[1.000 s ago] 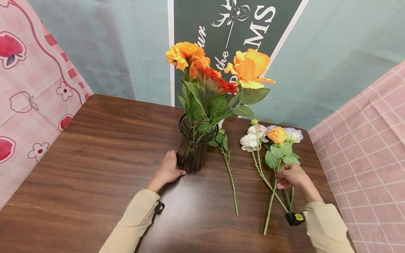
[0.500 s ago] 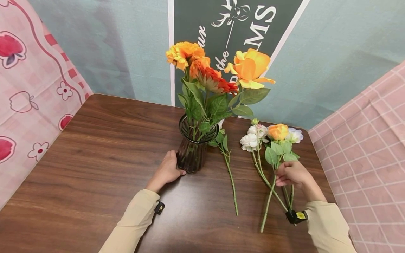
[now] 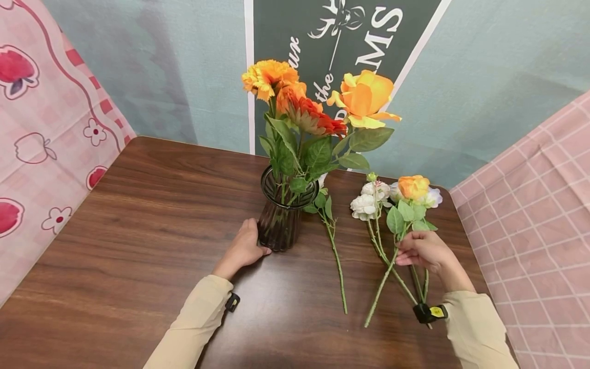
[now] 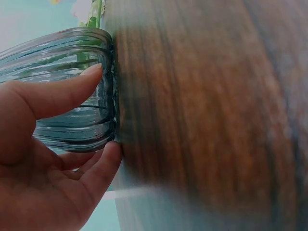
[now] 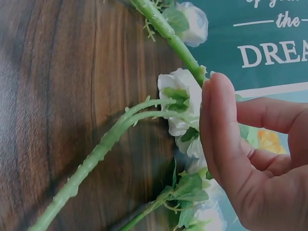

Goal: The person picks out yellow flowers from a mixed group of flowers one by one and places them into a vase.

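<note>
A person in beige sleeves works at a dark wooden table (image 3: 138,230). The left hand (image 3: 243,248) rests on the tabletop with its fingers and thumb curved around the base of a ribbed dark glass vase (image 3: 281,218); in the left wrist view the thumb and fingertips press against the glass (image 4: 72,106). The vase stands upright and holds orange and red flowers (image 3: 304,100) with green leaves, rising well above that hand.

The right hand (image 3: 421,250) is well apart from the left, out to the other side of the table. It pinches the stem of an orange rose (image 3: 413,186), which is lifted off the table at a slant: the bloom points away from the person, beyond the hand, and the cut end (image 3: 369,320) points back towards the person and the left hand. In the right wrist view the thumb (image 5: 219,130) is closed towards the curled fingers, with green stems (image 5: 110,139) just beside it.

Under and just beyond the right hand lie white flowers (image 3: 369,201) with their stems on the table. Between the two hands, just beside the vase, lies a single leafy stem (image 3: 336,256).
</note>
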Motion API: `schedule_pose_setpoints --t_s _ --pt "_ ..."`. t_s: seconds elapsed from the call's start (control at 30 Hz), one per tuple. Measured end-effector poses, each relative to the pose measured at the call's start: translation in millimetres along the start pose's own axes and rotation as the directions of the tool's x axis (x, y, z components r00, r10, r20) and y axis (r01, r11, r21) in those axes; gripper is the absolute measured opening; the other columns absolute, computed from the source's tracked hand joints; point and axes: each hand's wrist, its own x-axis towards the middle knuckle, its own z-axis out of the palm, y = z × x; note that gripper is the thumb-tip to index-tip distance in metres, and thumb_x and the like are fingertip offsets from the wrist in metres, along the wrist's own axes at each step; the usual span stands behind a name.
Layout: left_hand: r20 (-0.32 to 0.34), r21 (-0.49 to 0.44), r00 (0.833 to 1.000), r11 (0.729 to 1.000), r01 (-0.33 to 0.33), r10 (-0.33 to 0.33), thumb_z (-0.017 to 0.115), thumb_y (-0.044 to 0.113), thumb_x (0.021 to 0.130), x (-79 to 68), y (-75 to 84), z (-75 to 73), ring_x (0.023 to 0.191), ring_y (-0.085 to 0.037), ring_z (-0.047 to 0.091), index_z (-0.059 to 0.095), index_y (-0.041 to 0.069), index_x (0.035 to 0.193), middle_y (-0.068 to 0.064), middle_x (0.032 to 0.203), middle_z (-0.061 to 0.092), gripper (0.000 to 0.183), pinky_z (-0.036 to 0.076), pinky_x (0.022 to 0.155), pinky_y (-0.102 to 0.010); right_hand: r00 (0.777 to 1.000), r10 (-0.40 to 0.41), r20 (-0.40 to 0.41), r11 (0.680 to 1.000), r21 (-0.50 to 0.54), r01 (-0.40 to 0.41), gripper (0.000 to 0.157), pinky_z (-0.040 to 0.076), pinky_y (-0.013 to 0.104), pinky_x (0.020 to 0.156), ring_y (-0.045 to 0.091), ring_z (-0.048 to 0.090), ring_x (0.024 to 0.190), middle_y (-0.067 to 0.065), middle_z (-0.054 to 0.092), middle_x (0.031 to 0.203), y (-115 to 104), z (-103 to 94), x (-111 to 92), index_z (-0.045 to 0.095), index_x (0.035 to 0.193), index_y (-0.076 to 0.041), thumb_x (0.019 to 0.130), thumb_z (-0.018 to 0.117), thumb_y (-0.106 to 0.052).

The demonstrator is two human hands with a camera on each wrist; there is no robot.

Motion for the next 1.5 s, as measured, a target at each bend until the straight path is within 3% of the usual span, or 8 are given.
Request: schedule_pose_setpoints --t_s 0.27,0.53,1.07,1.5 --pt "0.008 0.003 1.000 1.000 0.007 -0.007 0.077 0.015 0.071 -0.2 0.4 -0.3 0.105 -0.034 0.043 0.038 -0.008 0.110 -0.020 0.105 0.042 0.060 0.036 0.093 -0.043 0.999 -0.009 0.053 0.997 0.081 0.004 0.018 0.053 0.033 0.064 0.021 0.064 0.061 0.014 0.061 0.068 -5 7.4 2 0.057 0.077 0.002 0.087 0.044 0.009" --pt "0.012 0.009 1.000 1.000 0.010 -0.010 0.077 0.016 0.071 -0.5 1.1 -1.2 0.105 -0.034 0.043 0.038 -0.007 0.110 -0.020 0.106 0.042 0.059 0.036 0.092 -0.042 0.990 -0.071 0.123 0.983 0.177 0.048 0.022 0.053 0.034 0.066 0.022 0.065 0.064 0.016 0.063 0.071 -6 11.6 3 0.060 0.081 0.004 0.088 0.041 0.010" --pt "0.012 0.014 1.000 1.000 0.003 -0.003 0.077 0.016 0.071 -0.1 0.9 -0.7 0.105 -0.035 0.043 0.039 -0.008 0.110 -0.020 0.105 0.042 0.060 0.036 0.092 -0.043 0.987 -0.113 0.116 0.961 0.265 0.079 0.022 0.053 0.034 0.067 0.025 0.066 0.067 0.014 0.061 0.071 -7 29.0 10 0.060 0.081 0.004 0.089 0.041 0.011" --pt "0.011 0.015 1.000 1.000 0.001 -0.001 0.077 0.015 0.071 -0.1 0.4 0.0 0.104 -0.034 0.043 0.038 -0.007 0.110 -0.020 0.104 0.042 0.060 0.036 0.092 -0.043 0.973 -0.184 0.142 0.916 0.383 0.117 0.032 0.052 0.035 0.068 0.025 0.066 0.070 0.017 0.063 0.072 -3 43.9 15 0.062 0.079 0.004 0.090 0.034 0.014"
